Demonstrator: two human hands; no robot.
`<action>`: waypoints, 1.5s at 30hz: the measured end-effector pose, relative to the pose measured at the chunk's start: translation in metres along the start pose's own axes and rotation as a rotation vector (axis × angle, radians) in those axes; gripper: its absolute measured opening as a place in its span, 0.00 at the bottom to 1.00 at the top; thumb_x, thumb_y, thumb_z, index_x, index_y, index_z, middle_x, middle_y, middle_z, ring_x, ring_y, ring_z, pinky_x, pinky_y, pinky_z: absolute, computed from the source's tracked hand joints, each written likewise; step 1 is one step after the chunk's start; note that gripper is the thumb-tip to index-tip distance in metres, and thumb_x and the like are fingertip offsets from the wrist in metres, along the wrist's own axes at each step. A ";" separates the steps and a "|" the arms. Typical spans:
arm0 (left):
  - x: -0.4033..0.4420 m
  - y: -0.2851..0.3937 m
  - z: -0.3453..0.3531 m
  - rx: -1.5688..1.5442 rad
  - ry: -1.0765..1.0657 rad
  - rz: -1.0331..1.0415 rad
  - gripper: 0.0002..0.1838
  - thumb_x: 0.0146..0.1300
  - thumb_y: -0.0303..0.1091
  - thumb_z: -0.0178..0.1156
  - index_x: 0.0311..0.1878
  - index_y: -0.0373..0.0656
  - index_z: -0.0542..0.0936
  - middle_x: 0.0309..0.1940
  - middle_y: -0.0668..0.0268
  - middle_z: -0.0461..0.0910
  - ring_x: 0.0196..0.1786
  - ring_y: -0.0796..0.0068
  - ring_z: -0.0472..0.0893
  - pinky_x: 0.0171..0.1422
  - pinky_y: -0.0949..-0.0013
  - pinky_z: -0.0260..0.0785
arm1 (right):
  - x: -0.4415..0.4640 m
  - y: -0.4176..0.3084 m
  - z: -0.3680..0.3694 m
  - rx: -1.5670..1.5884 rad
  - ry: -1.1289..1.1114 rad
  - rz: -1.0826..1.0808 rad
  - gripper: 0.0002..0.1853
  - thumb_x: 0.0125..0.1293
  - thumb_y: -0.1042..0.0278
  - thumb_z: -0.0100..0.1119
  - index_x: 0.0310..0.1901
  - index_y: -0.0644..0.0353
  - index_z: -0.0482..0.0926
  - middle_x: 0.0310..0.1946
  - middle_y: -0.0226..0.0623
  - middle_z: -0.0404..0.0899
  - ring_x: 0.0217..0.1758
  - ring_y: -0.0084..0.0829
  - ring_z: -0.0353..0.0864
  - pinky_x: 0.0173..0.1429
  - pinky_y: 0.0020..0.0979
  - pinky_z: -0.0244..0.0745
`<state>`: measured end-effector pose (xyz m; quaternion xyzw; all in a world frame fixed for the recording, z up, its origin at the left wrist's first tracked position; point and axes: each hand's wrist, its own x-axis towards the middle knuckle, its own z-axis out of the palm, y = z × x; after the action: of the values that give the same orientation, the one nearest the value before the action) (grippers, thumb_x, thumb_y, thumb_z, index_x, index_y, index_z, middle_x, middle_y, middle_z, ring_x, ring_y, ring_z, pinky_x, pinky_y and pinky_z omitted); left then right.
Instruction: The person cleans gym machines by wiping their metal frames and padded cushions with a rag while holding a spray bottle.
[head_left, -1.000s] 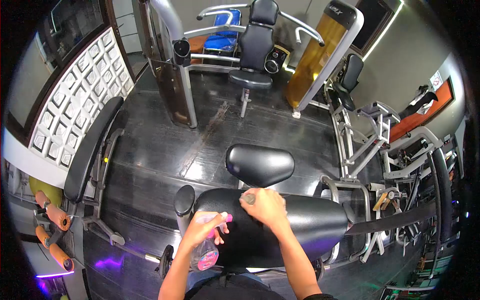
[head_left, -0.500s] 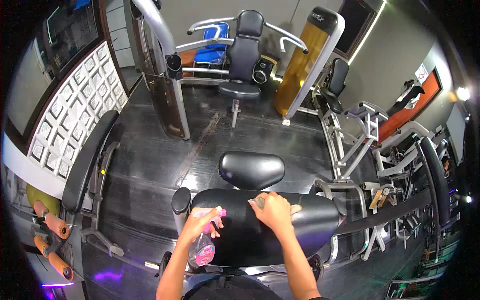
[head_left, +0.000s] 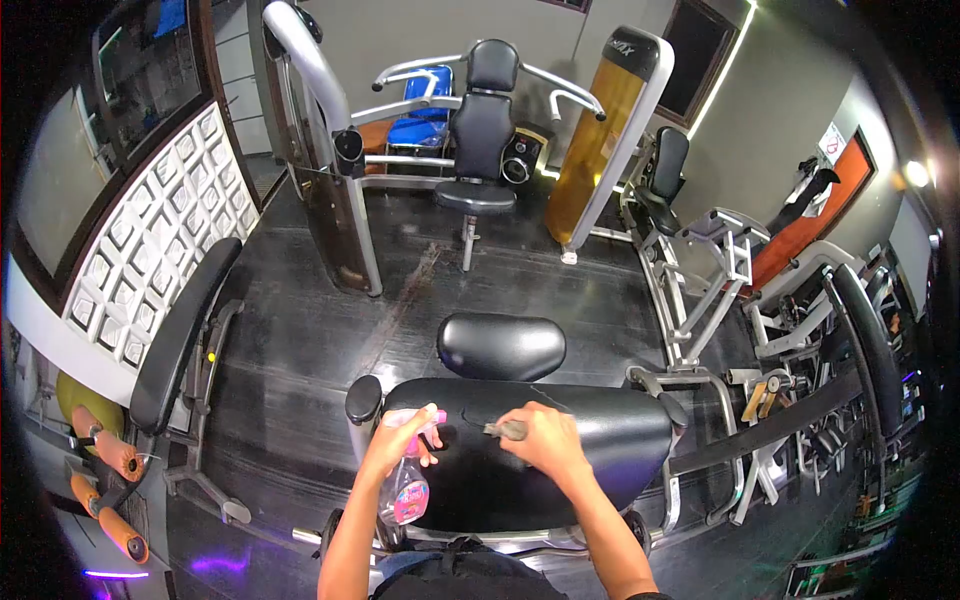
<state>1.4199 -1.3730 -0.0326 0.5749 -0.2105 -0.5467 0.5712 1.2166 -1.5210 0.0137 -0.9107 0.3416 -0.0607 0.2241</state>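
Observation:
My left hand (head_left: 393, 442) is wrapped round the neck of a clear spray bottle (head_left: 407, 497) with a pink trigger head and a pink label. It holds the bottle upright over the left part of a wide black padded bench (head_left: 620, 440). On the bench's middle, my right hand (head_left: 550, 442) grips a bunched greyish cloth (head_left: 513, 430), whose end pokes out to the left of the fingers. A faint dark line shows on the vinyl near the cloth. The palm side of my right hand is hidden.
Just beyond the bench is a smaller black pad (head_left: 500, 345). A seated press machine (head_left: 482, 135) stands farther back, with a gold weight-stack tower (head_left: 605, 145) beside it. Another long bench (head_left: 185, 340) is at left, and several metal-framed machines (head_left: 715, 260) line the right.
My right hand has moved slightly down with the cloth, and a pale piece that showed right of its fingers is gone from sight. The left hand keeps the bottle. The view has tilted slightly upward.

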 end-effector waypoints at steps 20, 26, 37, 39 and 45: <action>-0.002 -0.005 0.006 0.047 0.063 0.052 0.28 0.69 0.55 0.54 0.42 0.31 0.80 0.24 0.58 0.80 0.16 0.70 0.77 0.21 0.70 0.72 | -0.002 0.016 0.001 -0.158 0.081 -0.031 0.12 0.54 0.59 0.67 0.42 0.34 0.86 0.41 0.26 0.80 0.46 0.38 0.81 0.49 0.43 0.79; -0.005 0.004 0.039 0.187 0.022 0.046 0.29 0.70 0.56 0.52 0.40 0.33 0.81 0.21 0.59 0.80 0.14 0.70 0.76 0.18 0.73 0.64 | -0.009 0.064 -0.022 -0.160 0.173 0.097 0.10 0.54 0.60 0.67 0.39 0.40 0.87 0.35 0.34 0.81 0.41 0.42 0.81 0.45 0.42 0.79; 0.015 -0.004 0.058 -0.042 0.090 -0.004 0.28 0.70 0.56 0.52 0.40 0.34 0.80 0.22 0.59 0.78 0.16 0.69 0.77 0.19 0.71 0.72 | 0.005 0.021 0.000 0.005 0.131 -0.119 0.10 0.54 0.55 0.68 0.38 0.44 0.86 0.42 0.31 0.79 0.46 0.39 0.78 0.47 0.43 0.78; 0.011 -0.001 0.058 -0.033 0.117 0.001 0.28 0.70 0.55 0.51 0.40 0.33 0.80 0.23 0.58 0.79 0.14 0.69 0.77 0.19 0.71 0.71 | -0.004 0.031 -0.010 -0.006 0.141 -0.107 0.11 0.54 0.53 0.69 0.38 0.43 0.86 0.40 0.28 0.79 0.46 0.37 0.78 0.48 0.42 0.76; 0.008 0.003 0.059 0.018 0.135 -0.035 0.29 0.70 0.55 0.50 0.38 0.32 0.78 0.23 0.53 0.80 0.14 0.68 0.77 0.20 0.67 0.74 | -0.010 0.071 -0.035 0.001 0.096 0.100 0.09 0.58 0.57 0.68 0.41 0.40 0.87 0.47 0.38 0.77 0.48 0.45 0.77 0.51 0.46 0.75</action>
<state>1.3724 -1.4062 -0.0180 0.6192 -0.1664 -0.5147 0.5692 1.1572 -1.5743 0.0134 -0.8884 0.3971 -0.0930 0.2107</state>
